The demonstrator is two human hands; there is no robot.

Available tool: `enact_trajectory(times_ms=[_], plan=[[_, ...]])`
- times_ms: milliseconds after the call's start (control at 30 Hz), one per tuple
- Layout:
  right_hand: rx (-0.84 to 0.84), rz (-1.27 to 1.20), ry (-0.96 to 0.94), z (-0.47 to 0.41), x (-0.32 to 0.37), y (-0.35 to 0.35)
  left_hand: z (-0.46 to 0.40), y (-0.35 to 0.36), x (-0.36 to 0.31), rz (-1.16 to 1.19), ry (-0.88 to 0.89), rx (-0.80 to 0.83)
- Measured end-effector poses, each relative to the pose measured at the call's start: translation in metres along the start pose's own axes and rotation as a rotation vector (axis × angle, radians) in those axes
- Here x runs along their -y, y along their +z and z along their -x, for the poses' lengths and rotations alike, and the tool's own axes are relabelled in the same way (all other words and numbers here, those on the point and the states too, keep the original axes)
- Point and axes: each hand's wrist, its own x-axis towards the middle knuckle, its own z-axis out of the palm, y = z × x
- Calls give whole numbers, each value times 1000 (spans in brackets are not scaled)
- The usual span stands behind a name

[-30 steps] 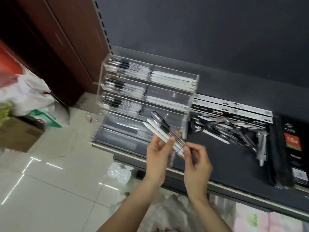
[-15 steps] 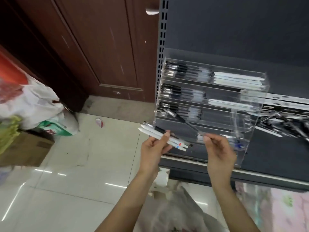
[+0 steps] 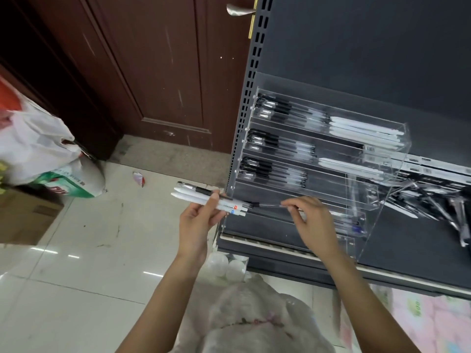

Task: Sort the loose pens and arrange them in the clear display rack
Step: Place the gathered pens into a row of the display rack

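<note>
Nearest, the left hand is gripping a bundle of pens off the shelf's left end, long axis lying left to right, pale ends pointing left over the tiled floor, small red and blue marks unreadable. Just right, the right hand is pinching the tip of one dark pen whose other end is lying against the bundle, in front of the clear display rack. Farther back, the rack's tiers are holding pens lengthwise, loose pens piling to its right; label writing is too blurred to read.
</note>
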Motion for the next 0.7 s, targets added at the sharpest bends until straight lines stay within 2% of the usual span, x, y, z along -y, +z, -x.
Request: enact_trajectory(times_ms=[200, 300, 367, 467, 533, 600, 700], plan=[[139, 225, -92, -3, 8, 11, 3, -1, 1, 2, 0, 15], [166, 235, -31, -2, 8, 15, 2, 1, 4, -17, -7, 15], [115, 159, 15, -2, 13, 8, 3, 4, 5, -42, -5, 35], [35, -219, 108, -6, 42, -13, 6, 10, 7, -112, 2, 96], [152, -387, 143, -11, 63, -21, 10, 15, 8, -146, 15, 146], [258, -400, 118, -13, 74, -19, 14, 18, 10, -144, 17, 186], [245, -473, 146, -10, 73, -12, 18, 20, 12, -137, 3, 224]])
